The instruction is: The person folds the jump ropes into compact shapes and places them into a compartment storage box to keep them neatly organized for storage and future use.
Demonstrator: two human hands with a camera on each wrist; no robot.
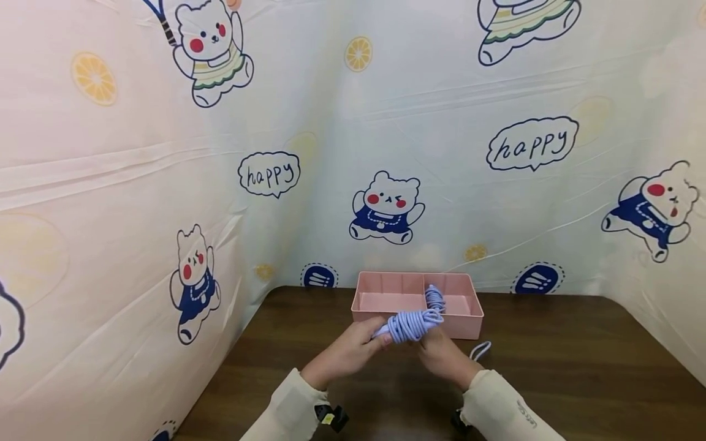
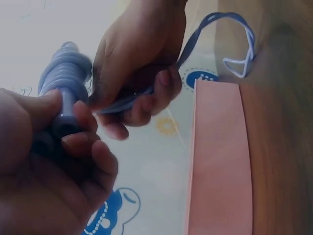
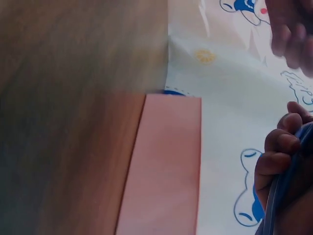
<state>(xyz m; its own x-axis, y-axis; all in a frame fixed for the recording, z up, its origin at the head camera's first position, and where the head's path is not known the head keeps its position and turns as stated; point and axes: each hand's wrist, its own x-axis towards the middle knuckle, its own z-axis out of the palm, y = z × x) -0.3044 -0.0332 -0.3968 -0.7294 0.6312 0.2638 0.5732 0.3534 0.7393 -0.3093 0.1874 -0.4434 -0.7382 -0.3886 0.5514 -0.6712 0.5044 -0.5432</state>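
A light-blue jump rope (image 1: 409, 326) is wound in tight coils round its handles. My left hand (image 1: 353, 346) grips the handles' near end; their dark round ends (image 2: 67, 126) show between thumb and fingers in the left wrist view. Close beside the coils, my right hand (image 1: 444, 358) holds the unwound rope in curled fingers. Past that hand the doubled tail (image 2: 230, 17) arcs out to a small loop (image 1: 481, 350). In the right wrist view, a strand (image 3: 275, 200) runs along the curled fingers (image 3: 276, 161) of the right hand.
A pink two-compartment box (image 1: 466, 327) stands beyond the hands at the table's back. A second coiled blue rope (image 1: 435, 295) lies in it against the divider. Brown tabletop (image 1: 551, 355) spreads around. A printed cloth (image 1: 441, 141) hangs behind and at the sides.
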